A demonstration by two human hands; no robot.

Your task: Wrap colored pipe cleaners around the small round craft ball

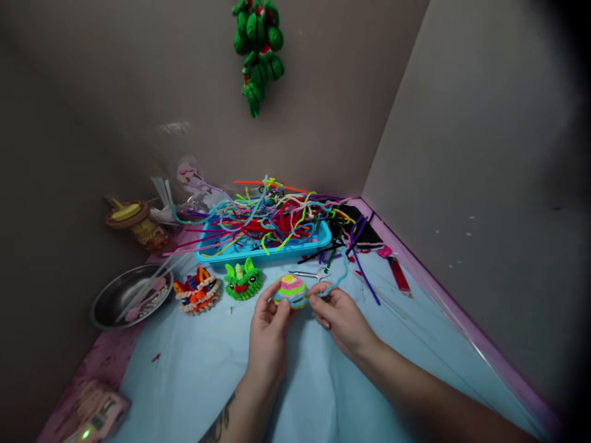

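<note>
Near the middle of the view, my left hand [270,326] holds a small striped piece [292,287] in yellow, pink, green and blue, with the thumb in front and fingers behind. Just to its right, my right hand [339,317] pinches a light blue fuzzy strand [342,275] between thumb and fingers. One end of the strand runs toward the striped piece's lower edge; the other rises to the upper right. Scissors [310,274] lie on the blue sheet behind my hands.
A blue tray [263,253] heaped with coloured stems stands behind. Left of my hands sit a green figure [242,280], an orange one [198,291] and a metal bowl [107,307]. Green plush pieces [257,55] hang above. A pink device [102,413] lies lower left.
</note>
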